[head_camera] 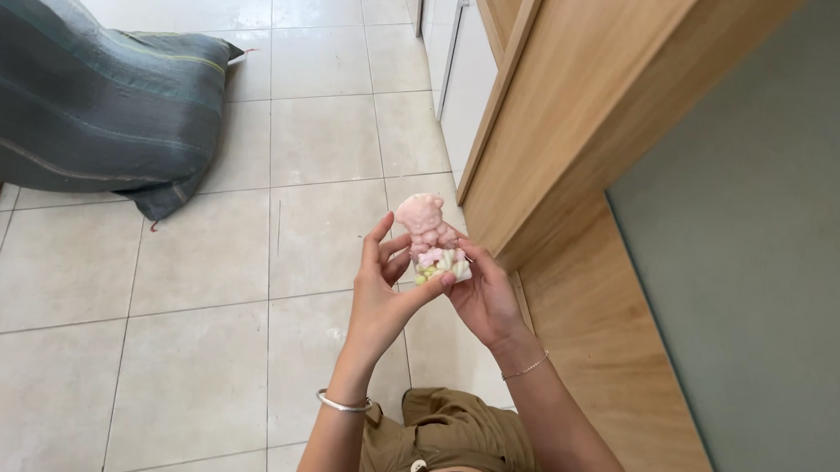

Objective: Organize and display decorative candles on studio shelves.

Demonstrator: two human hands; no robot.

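A small pink figurine (424,222) on a pale base with green and pink bits is held up in front of me over the tiled floor. My left hand (382,297) grips the base from the left, thumb across its front. My right hand (483,295) holds it from the right and beneath, fingers curled around the base. The figurine's top stands upright above both hands. A silver bangle sits on my left wrist and a thin chain on my right wrist.
A wooden cabinet (585,93) with a grey-green panel (777,275) fills the right side. White cupboard doors (459,62) stand behind it. A dark striped cushion (78,101) lies on the beige tiled floor (204,324) at the upper left.
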